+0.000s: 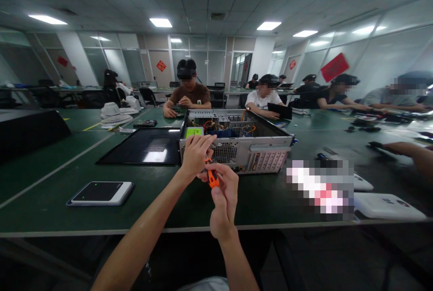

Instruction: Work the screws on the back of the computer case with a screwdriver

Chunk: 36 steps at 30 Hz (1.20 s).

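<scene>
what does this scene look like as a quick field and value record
case: open grey metal computer case, wires showing inside
left hand: curled at the case's near corner, by the screwdriver's tip
right hand: grips small orange-handled screwdriver
nearby: flat black side panel; white-rimmed black tablet
surface: dark green table
</scene>
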Each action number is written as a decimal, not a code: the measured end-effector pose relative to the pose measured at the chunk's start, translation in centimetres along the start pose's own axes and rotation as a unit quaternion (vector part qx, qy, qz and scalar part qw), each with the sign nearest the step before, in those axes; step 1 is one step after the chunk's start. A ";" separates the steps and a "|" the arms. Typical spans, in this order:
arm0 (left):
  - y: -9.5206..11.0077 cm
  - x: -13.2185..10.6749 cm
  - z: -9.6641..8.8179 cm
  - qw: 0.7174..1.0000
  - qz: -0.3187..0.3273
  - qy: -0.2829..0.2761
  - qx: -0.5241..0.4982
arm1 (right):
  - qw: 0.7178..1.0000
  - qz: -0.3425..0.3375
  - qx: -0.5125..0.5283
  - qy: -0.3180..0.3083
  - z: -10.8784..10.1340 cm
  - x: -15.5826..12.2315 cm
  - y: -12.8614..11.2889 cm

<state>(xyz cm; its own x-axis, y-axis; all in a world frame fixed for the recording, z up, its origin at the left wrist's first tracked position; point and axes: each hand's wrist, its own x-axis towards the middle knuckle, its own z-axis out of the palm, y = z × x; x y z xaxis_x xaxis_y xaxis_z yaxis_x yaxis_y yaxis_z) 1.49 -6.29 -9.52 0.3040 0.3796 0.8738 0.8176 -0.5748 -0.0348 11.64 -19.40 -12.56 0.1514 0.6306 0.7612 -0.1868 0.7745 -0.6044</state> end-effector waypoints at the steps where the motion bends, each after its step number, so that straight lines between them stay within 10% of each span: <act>1: 0.0 0.0 0.0 1.000 0.000 0.000 0.000 | 1.000 0.002 0.012 0.001 0.1 0.0 0.1; 12: 0.2 0.1 -0.2 1.000 -0.005 -0.005 -0.005 | 0.989 -0.012 -0.145 0.004 -0.1 -0.1 -0.3; 36: -0.2 -0.1 -0.7 0.999 0.027 -0.024 0.013 | 0.993 -0.009 -0.115 0.000 0.0 0.0 -0.1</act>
<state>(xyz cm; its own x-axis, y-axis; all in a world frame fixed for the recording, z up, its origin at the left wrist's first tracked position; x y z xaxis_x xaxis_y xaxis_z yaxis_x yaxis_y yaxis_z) 0.90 -6.71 -9.23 0.3709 0.3839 0.8456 0.8114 -0.5768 -0.0940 11.65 -19.53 -12.49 0.1532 0.6162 0.7726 0.0428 0.7769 -0.6281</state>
